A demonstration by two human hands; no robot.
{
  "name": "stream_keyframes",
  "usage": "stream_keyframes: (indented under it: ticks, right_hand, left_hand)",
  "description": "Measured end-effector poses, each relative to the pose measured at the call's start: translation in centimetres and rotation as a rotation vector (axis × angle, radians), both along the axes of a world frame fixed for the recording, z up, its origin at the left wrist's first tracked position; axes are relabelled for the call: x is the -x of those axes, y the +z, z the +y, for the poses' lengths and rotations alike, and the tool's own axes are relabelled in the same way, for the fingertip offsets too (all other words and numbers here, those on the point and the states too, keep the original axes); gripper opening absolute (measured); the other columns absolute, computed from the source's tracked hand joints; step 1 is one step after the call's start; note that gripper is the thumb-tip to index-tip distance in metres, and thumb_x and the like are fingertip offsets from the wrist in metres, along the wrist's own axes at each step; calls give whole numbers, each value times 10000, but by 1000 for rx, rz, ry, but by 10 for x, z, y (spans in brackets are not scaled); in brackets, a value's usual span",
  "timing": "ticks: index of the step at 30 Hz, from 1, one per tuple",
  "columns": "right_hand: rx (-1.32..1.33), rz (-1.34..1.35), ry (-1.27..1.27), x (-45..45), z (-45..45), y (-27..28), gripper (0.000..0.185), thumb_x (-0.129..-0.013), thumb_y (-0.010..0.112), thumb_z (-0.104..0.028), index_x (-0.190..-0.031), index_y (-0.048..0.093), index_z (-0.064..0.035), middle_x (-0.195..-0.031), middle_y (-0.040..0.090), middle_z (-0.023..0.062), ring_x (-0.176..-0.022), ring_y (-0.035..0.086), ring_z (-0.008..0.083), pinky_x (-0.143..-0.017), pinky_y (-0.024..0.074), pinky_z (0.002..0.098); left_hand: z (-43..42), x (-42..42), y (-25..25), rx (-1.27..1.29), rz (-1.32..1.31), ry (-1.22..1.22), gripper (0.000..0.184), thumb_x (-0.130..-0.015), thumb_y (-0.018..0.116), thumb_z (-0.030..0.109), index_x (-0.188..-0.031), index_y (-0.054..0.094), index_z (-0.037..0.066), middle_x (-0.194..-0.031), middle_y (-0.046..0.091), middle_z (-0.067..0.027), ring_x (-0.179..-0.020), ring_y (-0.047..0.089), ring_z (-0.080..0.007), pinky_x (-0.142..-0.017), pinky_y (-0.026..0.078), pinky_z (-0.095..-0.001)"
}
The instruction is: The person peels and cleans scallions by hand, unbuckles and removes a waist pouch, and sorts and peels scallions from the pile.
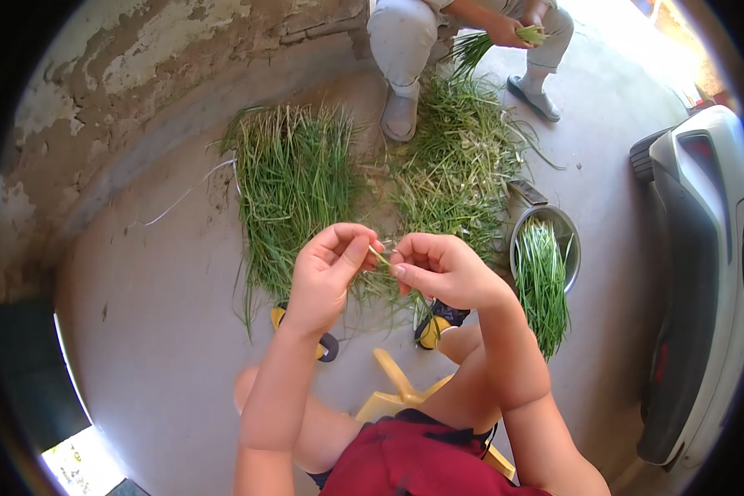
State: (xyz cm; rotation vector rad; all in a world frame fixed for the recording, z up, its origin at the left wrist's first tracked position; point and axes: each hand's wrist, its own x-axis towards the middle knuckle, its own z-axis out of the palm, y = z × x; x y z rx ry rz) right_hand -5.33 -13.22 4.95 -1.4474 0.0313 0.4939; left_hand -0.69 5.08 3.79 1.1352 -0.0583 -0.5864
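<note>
A thin green chive stalk stretches between my two hands. My left hand pinches its upper-left end between thumb and fingers. The thumb and forefinger of my right hand close on the other end, and a strand of green trails below this hand. Beyond my left hand lies a thick layer of long green chives on the floor. Looser, tangled chives with pale bits spread beyond my right hand.
A metal bowl at right holds chives hanging over its rim. Behind it lies a phone. Opposite, a seated person's hand grips a chive bunch. A yellow stool is under me; a vehicle bumper stands right.
</note>
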Motion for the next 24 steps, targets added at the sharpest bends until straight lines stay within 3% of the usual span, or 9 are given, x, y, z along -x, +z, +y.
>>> stream_keyframes:
  ticks: [5,12,16,17,18,20,23,24]
  right_hand:
    - [90,-107,-79,0,-3,-16,160,-883,594,-159,-909,574,-2,-698,579,-8,-640,509,40,-578,428,208]
    - [185,-329,-47,-1,4,-9,183,-877,619,-183,-856,642,-2,-658,578,28,-618,486,70,-561,419,241]
    - [341,-491,-35,-2,-3,-3,174,-831,644,-186,-823,660,-13,-663,595,91,-614,552,179,-564,441,296]
    - [379,-457,-14,-1,-7,-2,172,-805,656,-192,-796,666,-20,-664,595,109,-624,564,228,-570,448,324]
    - [405,-440,-35,2,-11,-6,167,-802,656,-190,-782,666,-24,-659,593,100,-617,561,219,-570,446,326]
    - [435,-474,-60,1,-15,-8,120,-789,678,-140,-778,663,-22,-650,595,67,-607,551,184,-530,424,300]
    - [563,-641,-16,-4,-14,-14,115,-776,685,-143,-776,662,-30,-661,584,83,-612,553,221,-538,433,320]
    - [584,-623,-2,-4,-14,-13,125,-775,680,-155,-771,659,-33,-661,573,87,-626,553,244,-554,439,336]
  left_hand:
    - [8,0,10,-220,-214,-138,110,-883,601,87,-973,599,24,-854,609,-5,-780,557,-64,-707,456,-215]
    - [4,5,1,-292,-248,-30,117,-890,606,128,-899,564,19,-812,587,10,-720,533,-58,-660,442,-212]
    - [1,7,2,-420,-432,71,105,-925,547,129,-878,542,35,-785,570,1,-709,516,-61,-654,431,-205]
    - [5,2,-2,-318,-363,166,102,-940,515,127,-884,533,45,-796,566,-4,-725,516,-69,-670,435,-211]
    - [9,-7,-4,-217,-294,261,105,-955,483,126,-889,524,54,-807,563,-9,-742,516,-76,-687,439,-217]
    - [14,-14,3,-246,-367,263,110,-948,500,134,-934,563,45,-850,582,-15,-772,535,-89,-711,450,-228]
    - [4,2,5,-397,-427,-14,194,-903,583,151,-1055,615,36,-933,617,-29,-830,570,-121,-765,465,-255]
    - [1,7,6,-452,-492,-99,183,-864,621,131,-1010,628,21,-878,618,-54,-770,575,-129,-707,467,-251]
